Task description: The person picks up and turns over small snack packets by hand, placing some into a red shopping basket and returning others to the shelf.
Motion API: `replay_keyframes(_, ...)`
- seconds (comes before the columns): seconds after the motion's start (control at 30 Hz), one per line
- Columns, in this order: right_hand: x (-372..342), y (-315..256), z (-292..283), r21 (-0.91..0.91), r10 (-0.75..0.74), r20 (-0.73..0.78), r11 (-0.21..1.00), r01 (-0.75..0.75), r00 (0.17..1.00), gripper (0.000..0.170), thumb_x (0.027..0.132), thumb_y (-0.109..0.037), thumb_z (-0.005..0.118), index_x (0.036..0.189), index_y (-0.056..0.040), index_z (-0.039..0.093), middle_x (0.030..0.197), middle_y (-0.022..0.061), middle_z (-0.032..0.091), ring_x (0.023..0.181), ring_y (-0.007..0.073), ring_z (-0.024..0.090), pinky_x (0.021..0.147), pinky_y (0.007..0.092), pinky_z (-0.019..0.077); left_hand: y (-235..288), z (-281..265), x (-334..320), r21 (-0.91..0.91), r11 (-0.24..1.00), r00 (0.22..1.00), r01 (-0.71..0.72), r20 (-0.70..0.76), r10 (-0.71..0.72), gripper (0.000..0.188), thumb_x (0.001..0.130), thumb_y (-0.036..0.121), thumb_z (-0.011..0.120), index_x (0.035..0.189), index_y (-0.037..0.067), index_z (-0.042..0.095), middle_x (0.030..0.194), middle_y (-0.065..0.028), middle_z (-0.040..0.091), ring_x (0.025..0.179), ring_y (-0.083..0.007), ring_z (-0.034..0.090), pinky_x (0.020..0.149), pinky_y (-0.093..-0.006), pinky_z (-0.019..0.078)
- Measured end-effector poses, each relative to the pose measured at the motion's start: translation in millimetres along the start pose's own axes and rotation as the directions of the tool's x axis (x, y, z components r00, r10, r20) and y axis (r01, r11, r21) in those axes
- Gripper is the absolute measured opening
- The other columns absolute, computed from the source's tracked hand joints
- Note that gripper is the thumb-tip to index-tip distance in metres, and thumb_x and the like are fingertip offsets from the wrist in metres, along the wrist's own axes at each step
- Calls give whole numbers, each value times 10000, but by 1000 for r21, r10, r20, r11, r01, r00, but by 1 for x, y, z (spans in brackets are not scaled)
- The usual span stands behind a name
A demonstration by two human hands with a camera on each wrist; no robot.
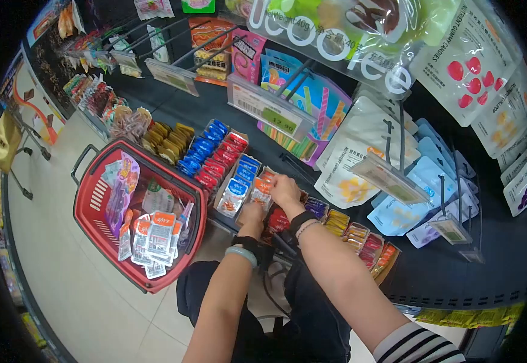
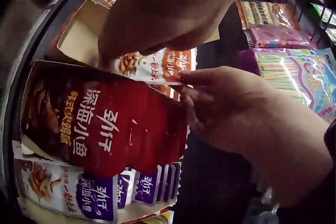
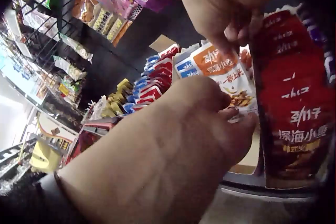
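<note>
An orange-and-white snack packet (image 2: 157, 66) lies in an open cardboard box (image 2: 79, 37) on the shelf. At its white end, my left hand (image 1: 252, 216) pinches the packet between thumb and fingers, as the right wrist view shows. My right hand (image 1: 286, 192) pinches the corner of its orange end with thumb and fingertips. Right beside this box stands a box of dark red packets (image 3: 294, 113). On the other side are blue-and-white packets (image 1: 236, 187). The left hand covers part of the packet in the left wrist view.
A red shopping basket (image 1: 85, 202) stands at the left, holding several orange-and-white packets (image 1: 162, 233) and a purple bag (image 1: 121, 199). Purple packets (image 2: 97, 198) and yellow ones (image 1: 335, 222) fill boxes to the right. Hooks with hanging candy bags (image 1: 351, 160) jut out above.
</note>
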State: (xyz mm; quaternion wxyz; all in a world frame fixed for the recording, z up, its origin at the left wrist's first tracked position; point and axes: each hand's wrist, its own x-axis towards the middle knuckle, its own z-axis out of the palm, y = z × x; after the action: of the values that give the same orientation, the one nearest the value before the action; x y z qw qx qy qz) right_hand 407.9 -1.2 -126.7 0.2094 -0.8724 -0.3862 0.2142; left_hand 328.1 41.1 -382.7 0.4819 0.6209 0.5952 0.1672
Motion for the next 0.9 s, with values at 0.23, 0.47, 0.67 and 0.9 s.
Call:
replay_keyframes(0.23,11,16,13,-40,-126,-166,992,121,978,102,708,-131,593,780,-127,665,852,144,636,841,318,607,741,396,489,27,-15,-21,-395,906,988,153,37,-151,254,806,176,492,919,-12,620,921,-178,625,853,-295,607,721,-406,458)
replay_keyframes(0.47,-1,4,-8,35,-53,-186,998,60,981,115,722,-127,574,794,-96,658,827,129,644,806,299,619,717,375,489,120,-80,-87,-532,747,917,399,260,-304,289,811,98,427,1059,73,575,740,11,520,585,-95,446,465,-215,327)
replay_keyframes(0.67,-6,-27,6,191,-297,-235,920,343,926,119,735,-153,599,787,-57,649,731,114,644,706,250,632,641,336,485,131,-110,-110,-540,841,1000,-9,20,23,267,800,81,486,1026,-16,590,894,-137,630,825,-189,612,693,-291,467)
replay_keyframes(0.9,-59,-110,48,414,-517,-169,735,537,839,118,735,-137,575,790,-55,638,792,142,626,733,310,604,687,380,476,127,-253,-170,246,883,699,-400,-541,468,342,747,107,598,1065,12,513,1024,-162,537,977,-292,487,838,-384,378)
